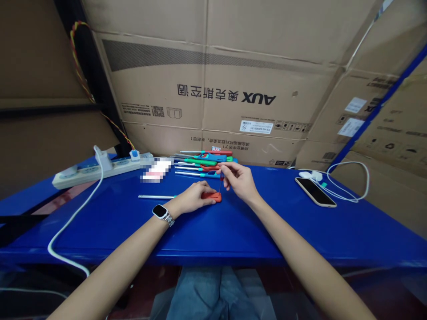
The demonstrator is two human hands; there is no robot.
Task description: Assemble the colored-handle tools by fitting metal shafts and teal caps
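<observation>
My left hand lies on the blue table, its fingers closed over a long-nosed lighter with a red-orange handle; the metal tube of that lighter sticks out to the left. My right hand hovers just above the red handle's end, thumb and forefinger pinched on something thin that I cannot make out. A smartwatch is on my left wrist. Just behind the hands lies a row of several more lighters with green, blue and red handles.
A white power strip with a white cable lies at the back left. A phone lies face up at the right, beside a white charger and looped cable. Large cardboard boxes stand behind the table.
</observation>
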